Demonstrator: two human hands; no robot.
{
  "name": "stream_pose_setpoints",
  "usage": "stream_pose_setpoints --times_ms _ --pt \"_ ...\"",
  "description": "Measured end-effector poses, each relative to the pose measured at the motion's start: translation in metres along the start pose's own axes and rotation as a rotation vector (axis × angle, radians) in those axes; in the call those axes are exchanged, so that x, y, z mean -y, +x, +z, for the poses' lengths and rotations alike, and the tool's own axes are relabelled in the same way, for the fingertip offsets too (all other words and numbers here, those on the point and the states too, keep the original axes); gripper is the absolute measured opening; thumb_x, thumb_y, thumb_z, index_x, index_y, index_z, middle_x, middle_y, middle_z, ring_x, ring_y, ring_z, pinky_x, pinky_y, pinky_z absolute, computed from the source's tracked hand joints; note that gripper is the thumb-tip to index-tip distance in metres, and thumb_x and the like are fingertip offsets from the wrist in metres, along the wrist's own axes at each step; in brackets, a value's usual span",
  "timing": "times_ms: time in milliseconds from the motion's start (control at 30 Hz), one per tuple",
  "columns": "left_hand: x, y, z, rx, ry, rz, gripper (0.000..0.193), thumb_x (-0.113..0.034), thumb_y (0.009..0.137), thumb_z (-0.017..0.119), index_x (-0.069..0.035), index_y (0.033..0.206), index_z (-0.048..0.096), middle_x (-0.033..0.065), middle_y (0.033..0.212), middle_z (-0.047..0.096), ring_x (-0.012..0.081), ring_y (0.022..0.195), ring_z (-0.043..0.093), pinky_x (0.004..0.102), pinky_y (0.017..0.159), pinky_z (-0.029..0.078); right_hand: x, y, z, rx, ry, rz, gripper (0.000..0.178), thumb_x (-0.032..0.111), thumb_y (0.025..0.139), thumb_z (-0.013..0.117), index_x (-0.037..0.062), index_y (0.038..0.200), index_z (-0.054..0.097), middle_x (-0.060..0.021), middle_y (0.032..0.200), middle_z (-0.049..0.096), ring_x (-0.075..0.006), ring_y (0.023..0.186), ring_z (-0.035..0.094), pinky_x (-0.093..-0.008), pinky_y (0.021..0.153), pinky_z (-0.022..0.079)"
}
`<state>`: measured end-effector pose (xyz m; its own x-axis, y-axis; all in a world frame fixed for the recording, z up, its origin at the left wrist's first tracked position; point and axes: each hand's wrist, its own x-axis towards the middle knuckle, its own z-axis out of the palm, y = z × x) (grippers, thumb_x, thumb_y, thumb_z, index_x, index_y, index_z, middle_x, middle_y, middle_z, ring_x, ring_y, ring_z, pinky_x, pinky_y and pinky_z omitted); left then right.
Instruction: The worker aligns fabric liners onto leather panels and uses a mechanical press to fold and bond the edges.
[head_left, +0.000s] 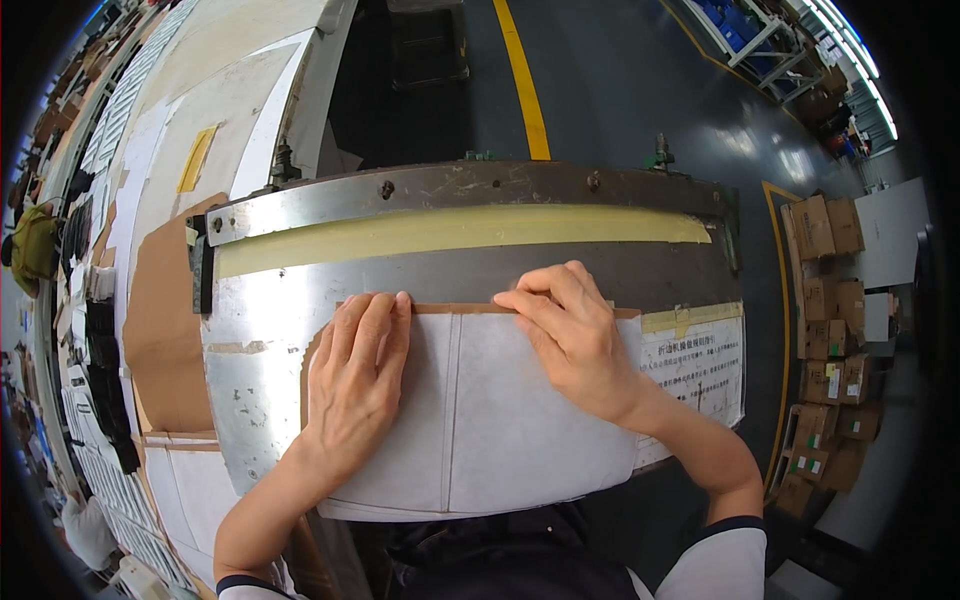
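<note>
Grey-white sheet [500, 420] w/ brown top edge lies flat on metal worktop [250, 350], centre of view, just below dark bar of machine [460, 185]. Hangs slightly over near edge of worktop toward body. Vertical seam or fold runs down sheet approx. mid-left.

Left hand [355, 385] pressed flat on sheet's left part, palm down, fingers straight and together, tips touching brown strip [450, 309] at top edge. Open, gripping nothing.

Right hand [570, 335] on sheet's upper right, fingers bent, tips pressing on brown strip near its middle. Not closed round anything; thumb side hidden, so can't tell if edge is pinched.

Pale yellow strip [460, 230] runs across machine above hands, curved by lens, apart from sheet. Bolts visible on dark bar above it.

Printed paper notice [695, 365] taped to worktop just right of sheet, partly under right wrist area; tan tape along its top.

Brown cardboard piece [165, 320] lies left of worktop, beside white panels. Long bench w/ dark items [100, 340] runs along far left.

Stacked cardboard boxes [830, 330] stand at right on dark floor [620, 90]. Yellow floor line [525, 85] leads away behind machine. Blue racks far upper right, too small for detail.

White sleeve w/ dark cuff on right arm at lower edge.
</note>
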<state>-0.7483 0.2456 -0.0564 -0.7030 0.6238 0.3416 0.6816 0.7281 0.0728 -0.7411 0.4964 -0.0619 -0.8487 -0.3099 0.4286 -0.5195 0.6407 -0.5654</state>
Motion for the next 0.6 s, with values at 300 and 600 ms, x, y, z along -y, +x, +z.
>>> stream_pose_setpoints --times_ms 300,600 --pt "-0.016 0.008 0.007 -0.073 -0.054 0.040 0.051 0.003 0.076 0.071 0.006 0.127 0.068 0.0132 0.119 0.061 0.0273 0.109 0.065 0.0371 0.083 0.058 0.000 0.000 0.005 0.047 0.028 -0.043 0.028 -0.007 0.081 0.068 -0.0039 0.108 0.073 -0.0096 0.102 0.059 -0.0261 0.096 0.055 -0.0398 0.086 0.045" --pt "-0.017 0.010 0.004 -0.034 -0.015 0.047 0.054 -0.002 0.076 0.071 0.003 0.130 0.067 0.0113 0.117 0.060 0.0261 0.108 0.064 0.0357 0.082 0.058 0.000 0.002 0.010 0.018 0.091 -0.024 0.026 -0.006 0.082 0.068 -0.0033 0.107 0.074 -0.0085 0.100 0.059 -0.0255 0.093 0.054 -0.0392 0.084 0.044"
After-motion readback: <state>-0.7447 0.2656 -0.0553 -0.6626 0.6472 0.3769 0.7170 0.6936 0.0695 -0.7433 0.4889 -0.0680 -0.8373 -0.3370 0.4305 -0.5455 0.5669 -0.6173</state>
